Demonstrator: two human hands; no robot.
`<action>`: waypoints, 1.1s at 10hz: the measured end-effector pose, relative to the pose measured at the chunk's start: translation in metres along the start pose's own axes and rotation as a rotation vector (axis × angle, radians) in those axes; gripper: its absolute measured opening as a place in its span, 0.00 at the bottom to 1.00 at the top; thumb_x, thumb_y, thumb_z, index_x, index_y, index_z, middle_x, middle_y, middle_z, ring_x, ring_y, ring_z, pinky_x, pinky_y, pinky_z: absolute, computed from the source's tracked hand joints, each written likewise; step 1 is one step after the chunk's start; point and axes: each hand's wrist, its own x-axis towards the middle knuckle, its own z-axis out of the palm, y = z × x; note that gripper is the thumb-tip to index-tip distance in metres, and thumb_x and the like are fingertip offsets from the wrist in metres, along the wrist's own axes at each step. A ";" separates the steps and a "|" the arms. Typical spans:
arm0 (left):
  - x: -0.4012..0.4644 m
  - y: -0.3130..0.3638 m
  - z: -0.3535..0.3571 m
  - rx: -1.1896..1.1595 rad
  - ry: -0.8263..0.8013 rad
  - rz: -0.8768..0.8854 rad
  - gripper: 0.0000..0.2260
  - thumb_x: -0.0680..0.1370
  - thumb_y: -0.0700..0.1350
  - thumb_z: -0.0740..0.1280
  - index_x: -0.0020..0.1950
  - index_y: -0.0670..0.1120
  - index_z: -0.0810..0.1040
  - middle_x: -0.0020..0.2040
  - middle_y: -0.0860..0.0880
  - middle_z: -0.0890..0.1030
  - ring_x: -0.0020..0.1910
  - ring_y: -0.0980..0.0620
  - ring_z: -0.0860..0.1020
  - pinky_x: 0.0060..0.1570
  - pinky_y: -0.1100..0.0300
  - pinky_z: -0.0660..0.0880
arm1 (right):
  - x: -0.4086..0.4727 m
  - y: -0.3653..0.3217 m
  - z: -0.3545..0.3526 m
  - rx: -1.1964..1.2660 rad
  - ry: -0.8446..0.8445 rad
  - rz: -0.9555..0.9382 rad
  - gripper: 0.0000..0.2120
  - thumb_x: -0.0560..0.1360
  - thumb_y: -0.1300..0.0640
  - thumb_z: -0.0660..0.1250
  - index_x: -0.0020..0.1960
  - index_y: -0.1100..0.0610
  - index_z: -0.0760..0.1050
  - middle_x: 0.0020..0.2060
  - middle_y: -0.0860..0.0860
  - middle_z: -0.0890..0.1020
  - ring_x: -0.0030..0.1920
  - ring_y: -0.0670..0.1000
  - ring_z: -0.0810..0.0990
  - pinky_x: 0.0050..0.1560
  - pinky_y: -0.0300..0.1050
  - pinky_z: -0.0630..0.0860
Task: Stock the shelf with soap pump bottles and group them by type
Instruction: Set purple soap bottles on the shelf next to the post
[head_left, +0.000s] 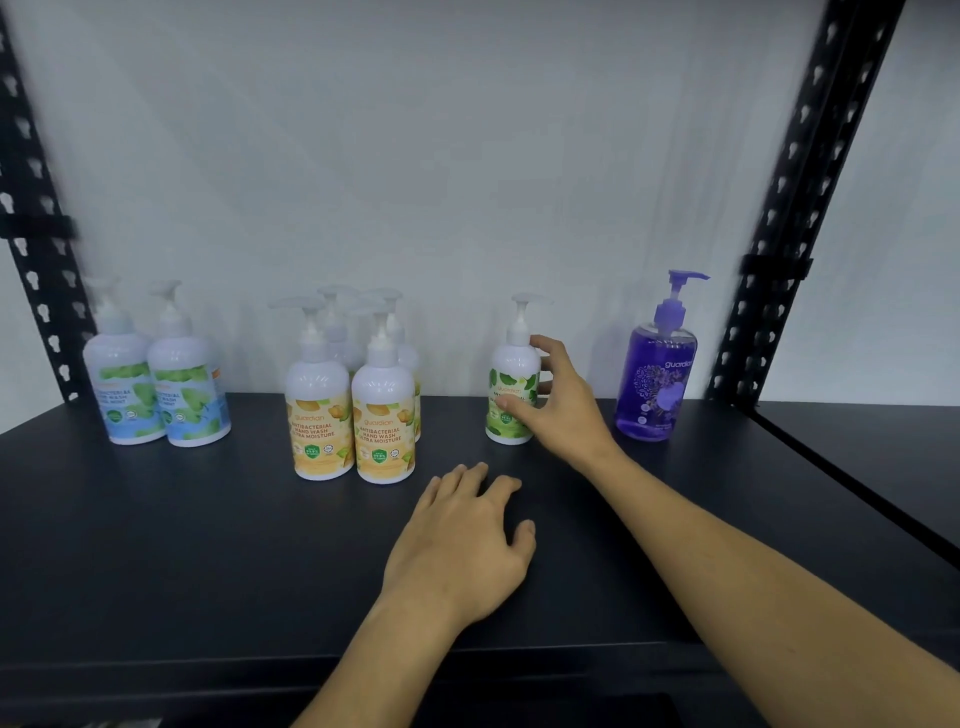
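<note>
On the dark shelf (156, 519), head view, bottles are standing in clusters by label colour, w/ gaps between, which reads as sorting by type. Far left: two blue-green bottles (156, 384) sitting side by side, touching or nearly so. Centre-left: the orange bottles (353, 415), two in front and at least two more behind, packed tight as one group. Right of centre: a lone green bottle (511, 384), upright, well apart from the orange lot. Further right: one purple bottle (655, 379), clear plastic, purple liquid filling most of it; the others are opaque white, so fill level can't be told.

Right hand (558, 405) is curling round the green bottle's right side, thumb up near the shoulder, fingers over the label; prob. setting it in its own spot or nudging it, can't tell which. Left hand (462, 540) is resting palm-down on the shelf, fingers loosely spread, holding nothing, likely bracing the reach.

All pumps are looking closed. Green and purple groups are each at one bottle so far.
</note>
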 end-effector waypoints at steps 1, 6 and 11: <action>0.000 -0.001 0.000 -0.003 0.003 0.002 0.24 0.82 0.58 0.53 0.78 0.57 0.58 0.80 0.50 0.55 0.79 0.51 0.49 0.77 0.55 0.45 | 0.000 0.002 -0.002 0.032 -0.067 0.001 0.33 0.74 0.56 0.74 0.72 0.42 0.61 0.61 0.43 0.74 0.54 0.42 0.78 0.49 0.31 0.76; 0.000 0.000 -0.001 0.003 0.003 0.003 0.24 0.82 0.58 0.53 0.78 0.57 0.58 0.80 0.50 0.55 0.79 0.51 0.50 0.78 0.55 0.46 | 0.003 0.006 -0.004 0.132 -0.163 0.042 0.34 0.76 0.60 0.72 0.73 0.39 0.59 0.62 0.39 0.73 0.61 0.43 0.77 0.59 0.38 0.78; -0.001 0.000 -0.002 0.002 -0.003 0.004 0.24 0.82 0.58 0.53 0.78 0.57 0.58 0.80 0.50 0.55 0.79 0.51 0.50 0.78 0.55 0.46 | 0.004 0.006 -0.007 0.092 -0.151 0.041 0.34 0.74 0.57 0.74 0.70 0.37 0.61 0.59 0.37 0.75 0.58 0.42 0.77 0.47 0.31 0.77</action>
